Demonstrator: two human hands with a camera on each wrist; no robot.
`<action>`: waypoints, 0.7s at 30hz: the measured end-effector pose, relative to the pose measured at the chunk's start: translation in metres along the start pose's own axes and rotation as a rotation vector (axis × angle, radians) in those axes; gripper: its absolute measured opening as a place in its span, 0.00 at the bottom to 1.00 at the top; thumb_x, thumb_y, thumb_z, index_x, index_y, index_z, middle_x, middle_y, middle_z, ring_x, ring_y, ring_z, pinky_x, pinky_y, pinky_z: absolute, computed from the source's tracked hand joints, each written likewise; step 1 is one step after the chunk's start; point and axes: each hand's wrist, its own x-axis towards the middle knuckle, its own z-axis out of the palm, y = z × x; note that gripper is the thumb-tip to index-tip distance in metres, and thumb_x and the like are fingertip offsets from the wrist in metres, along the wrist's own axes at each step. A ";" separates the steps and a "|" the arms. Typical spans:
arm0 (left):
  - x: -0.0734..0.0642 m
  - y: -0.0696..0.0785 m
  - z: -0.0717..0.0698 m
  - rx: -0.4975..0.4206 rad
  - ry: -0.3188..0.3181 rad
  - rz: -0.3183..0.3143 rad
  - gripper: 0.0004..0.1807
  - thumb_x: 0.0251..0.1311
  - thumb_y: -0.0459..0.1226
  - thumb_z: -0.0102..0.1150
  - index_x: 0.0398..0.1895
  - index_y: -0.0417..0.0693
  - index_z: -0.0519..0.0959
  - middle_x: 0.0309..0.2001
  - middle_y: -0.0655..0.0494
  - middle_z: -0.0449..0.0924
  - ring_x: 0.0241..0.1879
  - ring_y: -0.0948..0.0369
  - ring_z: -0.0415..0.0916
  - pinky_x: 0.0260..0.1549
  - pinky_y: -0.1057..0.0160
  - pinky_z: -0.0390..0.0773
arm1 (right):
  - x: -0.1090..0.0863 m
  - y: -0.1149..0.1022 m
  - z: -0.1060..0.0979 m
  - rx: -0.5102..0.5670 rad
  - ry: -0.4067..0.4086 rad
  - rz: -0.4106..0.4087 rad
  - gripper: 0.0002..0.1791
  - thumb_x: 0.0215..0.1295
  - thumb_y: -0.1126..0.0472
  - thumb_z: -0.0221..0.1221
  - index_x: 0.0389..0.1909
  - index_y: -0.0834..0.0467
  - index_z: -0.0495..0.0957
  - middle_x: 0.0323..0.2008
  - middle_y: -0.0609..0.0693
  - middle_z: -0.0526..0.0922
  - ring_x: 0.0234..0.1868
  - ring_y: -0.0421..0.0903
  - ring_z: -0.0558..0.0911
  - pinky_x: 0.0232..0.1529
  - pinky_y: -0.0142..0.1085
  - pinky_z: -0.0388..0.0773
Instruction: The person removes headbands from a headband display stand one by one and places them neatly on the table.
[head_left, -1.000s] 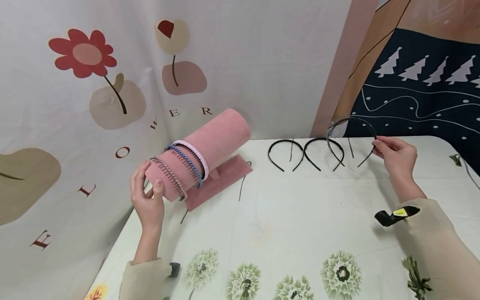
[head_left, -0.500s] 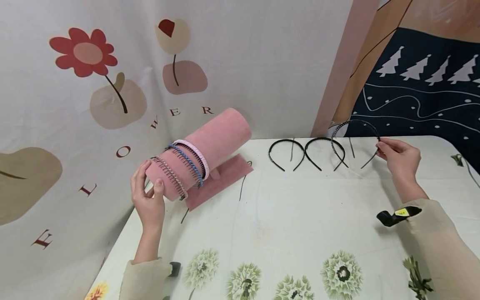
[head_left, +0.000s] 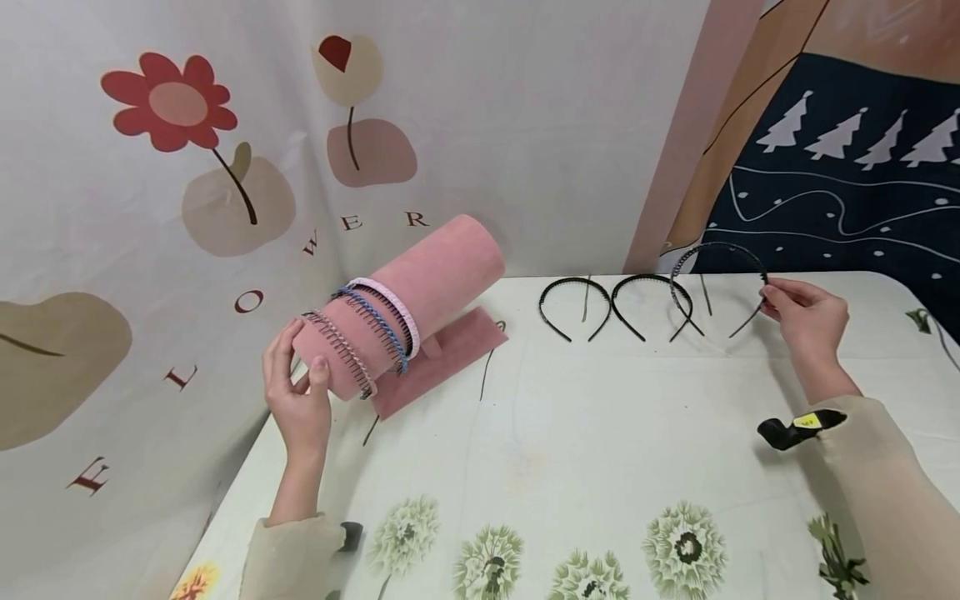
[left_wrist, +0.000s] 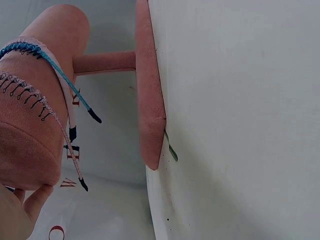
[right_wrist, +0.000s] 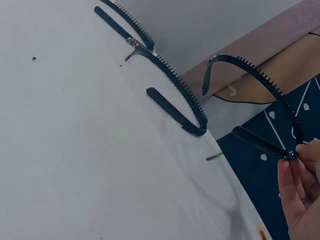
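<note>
My left hand (head_left: 300, 408) grips the near lower end of a pink cylindrical headband stand (head_left: 442, 267), thumb on its side and fingers around the end. A pale lilac headband (head_left: 407, 315), a blue braided headband (head_left: 388, 335) and a pinkish braided headband (head_left: 347, 354) sit around the cylinder. At the right, my right hand (head_left: 810, 325) pinches a black toothed headband (right_wrist: 276, 91) by one side, its arch upward. The right wrist view shows sparkly trim where fingertips (right_wrist: 285, 175) pinch it. Two more black headbands (head_left: 576, 281) lie side by side at the table's back.
The stand's flat pink base (head_left: 450, 367) rests on the white cloth-covered table (head_left: 585, 433), which bears printed dandelions. Behind the table hangs a pale curtain (head_left: 525, 150) with flower prints; a dark tree-patterned cloth (head_left: 832, 192) hangs at the right.
My right hand has shifted slightly to the right with the black headband, away from the two on the table. The left hand and the stand have stayed in place.
</note>
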 end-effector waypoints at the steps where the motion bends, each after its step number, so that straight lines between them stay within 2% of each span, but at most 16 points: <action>1: 0.000 0.000 0.000 -0.001 0.000 0.000 0.28 0.63 0.47 0.60 0.66 0.50 0.75 0.66 0.62 0.69 0.68 0.60 0.68 0.45 0.79 0.77 | 0.000 0.000 -0.001 0.013 0.000 0.000 0.12 0.66 0.65 0.61 0.43 0.48 0.87 0.22 0.26 0.82 0.26 0.24 0.82 0.31 0.17 0.78; 10: 0.000 0.001 0.001 -0.011 -0.002 0.008 0.28 0.62 0.47 0.60 0.66 0.50 0.76 0.66 0.63 0.69 0.68 0.59 0.68 0.45 0.80 0.77 | 0.005 0.002 -0.005 0.016 0.003 0.006 0.12 0.66 0.65 0.61 0.35 0.44 0.87 0.21 0.26 0.82 0.25 0.24 0.82 0.30 0.17 0.78; 21: 0.000 -0.001 0.000 -0.003 -0.005 0.011 0.28 0.62 0.46 0.60 0.66 0.50 0.75 0.67 0.61 0.69 0.68 0.59 0.68 0.44 0.80 0.77 | 0.009 0.007 -0.008 -0.037 0.013 0.005 0.12 0.66 0.64 0.61 0.32 0.41 0.86 0.22 0.25 0.80 0.25 0.23 0.81 0.30 0.16 0.77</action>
